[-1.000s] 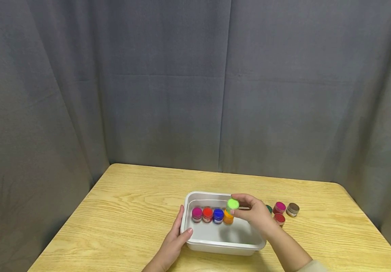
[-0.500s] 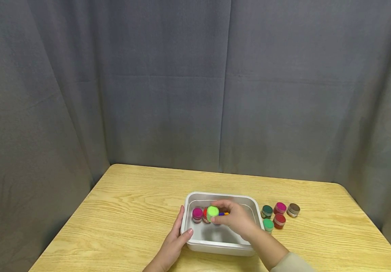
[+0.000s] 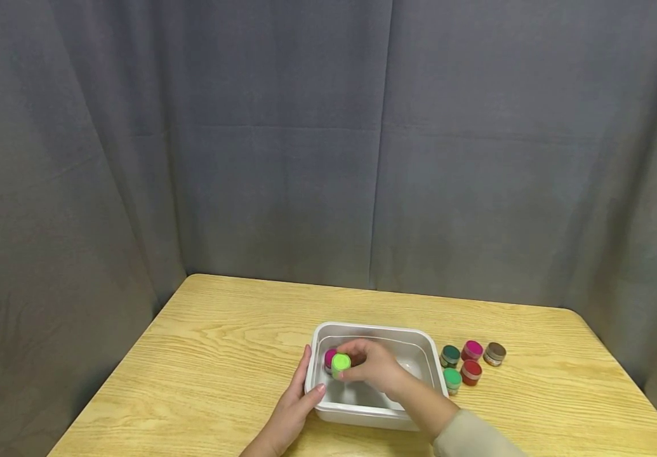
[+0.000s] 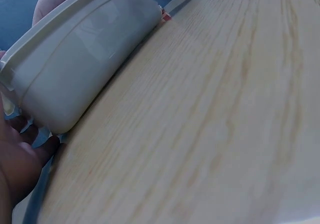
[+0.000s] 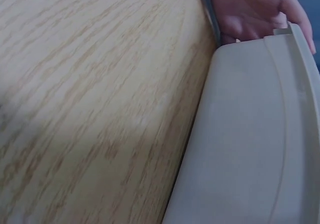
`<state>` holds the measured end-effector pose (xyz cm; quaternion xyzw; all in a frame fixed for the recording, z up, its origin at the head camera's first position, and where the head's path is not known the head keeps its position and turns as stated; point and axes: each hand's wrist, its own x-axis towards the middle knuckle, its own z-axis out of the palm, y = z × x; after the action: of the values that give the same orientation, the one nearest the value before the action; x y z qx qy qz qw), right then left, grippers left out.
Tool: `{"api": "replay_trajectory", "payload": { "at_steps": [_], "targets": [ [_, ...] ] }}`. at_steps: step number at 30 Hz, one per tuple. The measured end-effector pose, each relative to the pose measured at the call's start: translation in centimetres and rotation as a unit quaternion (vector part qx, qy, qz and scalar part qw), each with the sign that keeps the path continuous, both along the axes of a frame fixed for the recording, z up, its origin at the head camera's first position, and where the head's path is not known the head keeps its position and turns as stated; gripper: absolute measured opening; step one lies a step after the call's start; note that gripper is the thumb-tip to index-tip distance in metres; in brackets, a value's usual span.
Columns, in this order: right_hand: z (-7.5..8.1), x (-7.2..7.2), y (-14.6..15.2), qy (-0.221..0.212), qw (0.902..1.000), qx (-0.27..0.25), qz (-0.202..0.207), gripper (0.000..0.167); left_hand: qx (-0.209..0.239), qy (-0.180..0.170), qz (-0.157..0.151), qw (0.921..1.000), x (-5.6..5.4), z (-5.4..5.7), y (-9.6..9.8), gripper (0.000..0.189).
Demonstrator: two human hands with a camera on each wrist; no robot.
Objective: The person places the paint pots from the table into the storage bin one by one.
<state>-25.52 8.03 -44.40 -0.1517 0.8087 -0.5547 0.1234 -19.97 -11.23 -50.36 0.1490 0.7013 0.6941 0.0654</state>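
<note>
Between the thumb and fingers of my right hand is a small jar with a lime-green lid, held inside a white plastic tub. It overlaps a magenta-lidded jar near the tub's left wall. The red, blue and orange jars in the tub are hidden behind the right hand. My left hand grips the tub's left side, thumb over the rim and fingers along the outer wall. The left wrist view shows the fingers at the tub's lower corner.
Right of the tub, several jars stand on the wooden table: dark green, magenta, brown, red and light green. Grey curtains hang behind the table and at both sides.
My right hand has carried the lime-green jar leftward and lower in the tub, from over the orange jar to beside the magenta one. My left hand has kept its grip on the tub.
</note>
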Motion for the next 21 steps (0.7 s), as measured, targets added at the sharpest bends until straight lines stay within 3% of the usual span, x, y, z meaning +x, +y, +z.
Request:
{"api": "replay_trajectory", "payload": {
  "at_steps": [8,21],
  "targets": [
    [-0.5,-0.3,-1.1,0.035,0.9982,0.048,-0.005,0.038,0.005,0.003,0.003,1.0000,0.1,0.3,0.0,0.074],
    [-0.6,-0.4,-1.8,0.053,0.9920,0.114,-0.005,0.036,-0.003,-0.002,0.005,1.0000,0.2,0.4,0.0,0.074]
  ]
}}
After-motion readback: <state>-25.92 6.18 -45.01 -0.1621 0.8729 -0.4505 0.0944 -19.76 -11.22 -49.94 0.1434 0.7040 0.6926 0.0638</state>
